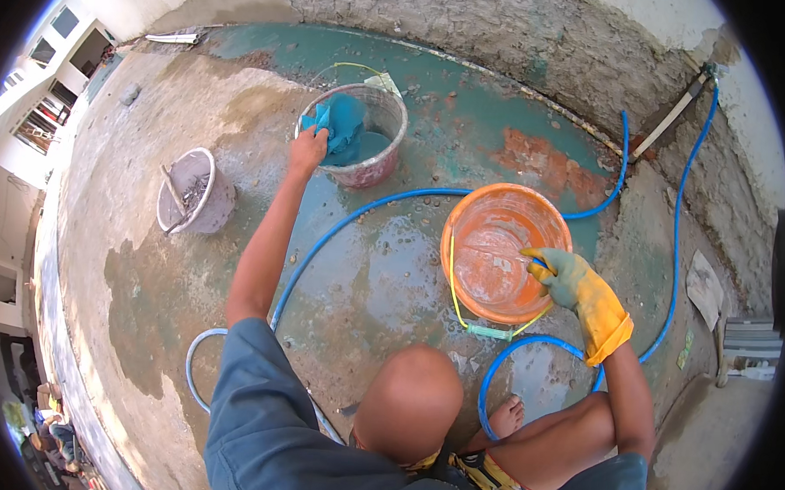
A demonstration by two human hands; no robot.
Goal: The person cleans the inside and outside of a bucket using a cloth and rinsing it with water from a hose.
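Note:
My left hand [308, 148] is bare and grips a wet teal cloth [344, 121] over the near left rim of a stained pinkish bucket [371, 176]. Teal liquid lies in the bottom of that bucket. My right hand [555, 275] wears a yellow rubber glove with a greyish-green coating on it. It holds the end of a blue hose [540, 263] at the right side of an orange bucket [456, 225], and a thin stream of water runs into it. The orange bucket has a yellow wire handle with a green grip [490, 332], hanging on the near side.
A smaller greyish bucket [220, 201] with a stick in it stands at left. The blue hose [317, 248] curves over the wet concrete floor [378, 264]. A rough wall [481, 29] runs behind, with a slanting pipe [671, 116] at its right corner.

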